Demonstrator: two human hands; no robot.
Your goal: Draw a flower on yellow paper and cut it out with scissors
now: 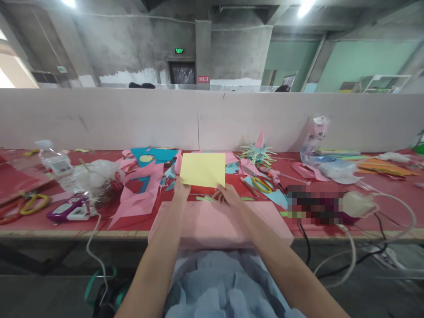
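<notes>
A yellow sheet of paper (203, 170) is held up in front of me, tilted over the work surface. My left hand (183, 187) pinches its lower left corner, and the thumb shows at the edge. My right hand (226, 193) grips the lower right corner, its other fingers curled beneath. Below both forearms a pink sheet-covered board (215, 225) lies at the table's front edge. Thin green paper strips (206, 198) rest just behind it. Right of my right hand are yellow-handled scissors (261, 183) on light blue paper.
Pink paper offcuts (141, 198) and blue paper (155, 155) lie to the left, with a plastic bottle (54, 161), a purple-and-white device (71, 208) and more scissors (35, 203). At the back stands a spiky paper cone (259, 150). White cables (353, 251) hang on the right.
</notes>
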